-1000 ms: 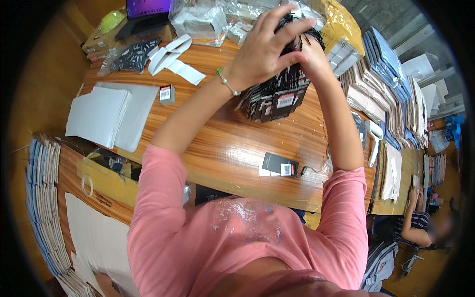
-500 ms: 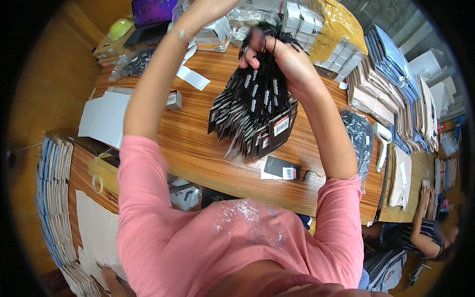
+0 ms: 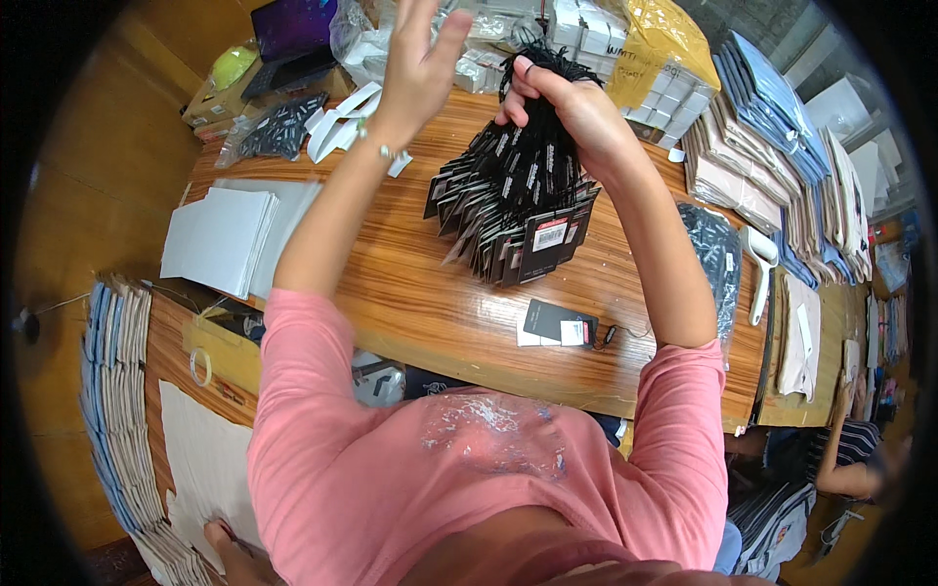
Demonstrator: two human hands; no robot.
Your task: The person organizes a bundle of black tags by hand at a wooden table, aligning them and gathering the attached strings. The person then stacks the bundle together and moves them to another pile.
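Note:
My right hand (image 3: 586,112) is closed around the black strings at the top of a thick bunch of black hang tags (image 3: 547,249). The tags dangle over the wooden table, and the front one bears a white barcode sticker. To the left of the bunch, my left hand (image 3: 422,83) is raised with its fingers spread and nothing in it. A loose black hang tag (image 3: 559,322) with a cord lies on the table below the bunch, partly over a white card.
Folded garments (image 3: 752,146) are stacked at the right, beside a lint roller (image 3: 760,273) and a bagged black bundle (image 3: 711,259). White boxes (image 3: 674,98) and a laptop (image 3: 293,44) stand at the back. Paper sheets (image 3: 220,239) lie left. Another person (image 3: 848,459) is at far right.
My left hand has come down from the top edge, so its spread fingers now show. The right hand still grips the hang tags, which have risen slightly and swung a little right.

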